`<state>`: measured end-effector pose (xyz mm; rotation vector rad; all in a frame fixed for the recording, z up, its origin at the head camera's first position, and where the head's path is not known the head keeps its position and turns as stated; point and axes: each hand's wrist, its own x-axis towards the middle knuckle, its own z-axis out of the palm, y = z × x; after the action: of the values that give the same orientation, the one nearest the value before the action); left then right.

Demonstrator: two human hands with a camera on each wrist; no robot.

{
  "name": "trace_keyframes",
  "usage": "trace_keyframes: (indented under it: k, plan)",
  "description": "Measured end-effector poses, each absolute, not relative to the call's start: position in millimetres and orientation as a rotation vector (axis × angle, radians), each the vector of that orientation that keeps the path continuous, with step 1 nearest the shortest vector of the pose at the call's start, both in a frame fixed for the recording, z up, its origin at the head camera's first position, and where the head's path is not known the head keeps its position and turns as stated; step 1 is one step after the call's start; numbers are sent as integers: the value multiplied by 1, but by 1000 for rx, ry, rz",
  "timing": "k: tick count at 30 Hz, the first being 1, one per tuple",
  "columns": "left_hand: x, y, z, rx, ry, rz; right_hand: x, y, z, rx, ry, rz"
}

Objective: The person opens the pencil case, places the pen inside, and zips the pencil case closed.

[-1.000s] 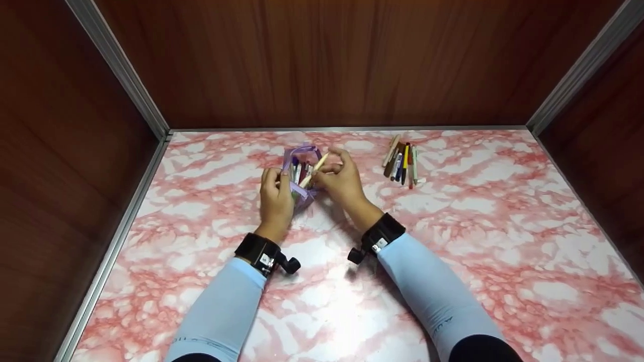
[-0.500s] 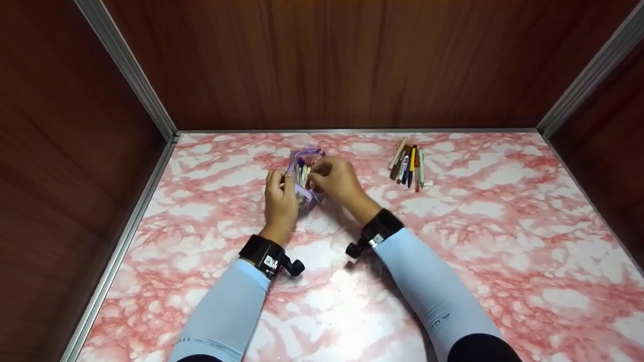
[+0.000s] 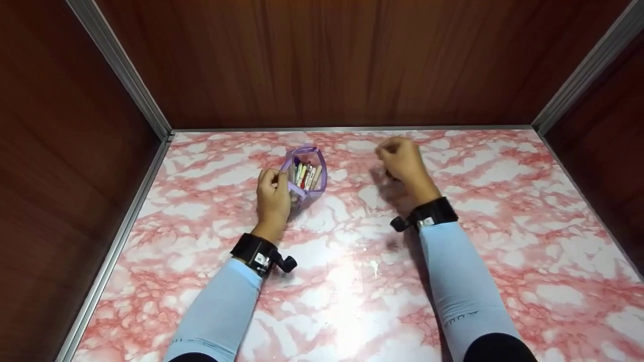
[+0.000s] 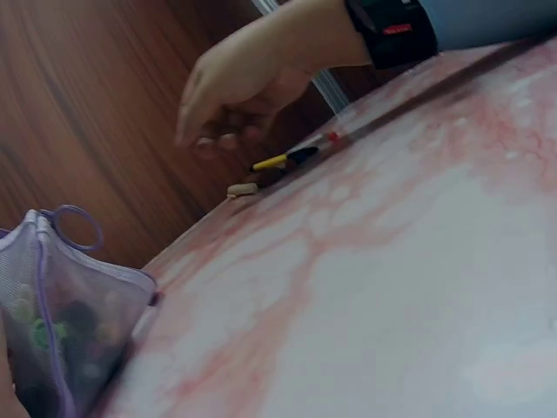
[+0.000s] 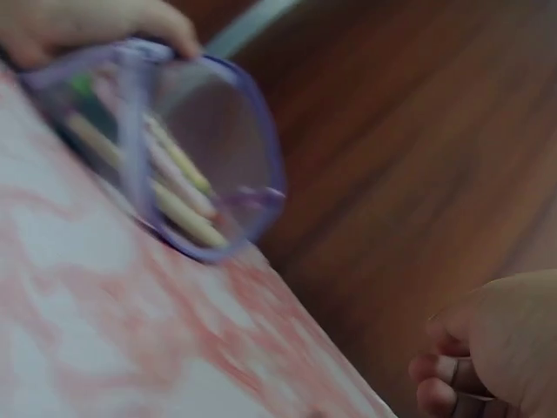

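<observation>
A purple-edged mesh pencil case (image 3: 324,173) stands on the table with its mouth open. Several pens and markers (image 3: 308,177) lie inside it. My left hand (image 3: 274,198) pinches the near left rim of the case. Off to the right, my right hand (image 3: 405,163) hovers with loosely bent fingers and nothing visible in them. Below that hand, the left wrist view shows a small pile with a yellow pen (image 4: 271,163) and a beige stick-like piece (image 4: 243,190). In the head view the right hand hides this pile.
The pink-and-white marbled table (image 3: 503,216) is bounded by a dark wooden panel (image 3: 352,65) at the back and panels at both sides. A metal strip (image 3: 432,127) runs along the back edge.
My right hand put a cream-coloured pen into the pencil case, let go, and moved right to above the loose pens. My left hand has kept its grip on the rim.
</observation>
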<state>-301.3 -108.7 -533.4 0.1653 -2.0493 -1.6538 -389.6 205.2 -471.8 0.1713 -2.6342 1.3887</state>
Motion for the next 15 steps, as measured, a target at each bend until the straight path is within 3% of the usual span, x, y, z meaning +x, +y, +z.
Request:
trace_keyframes:
  k: [15]
  plan:
    - [-299, -109, -530, 264, -2156, -1662, -391, 272, -486, -258, -2693, 1266]
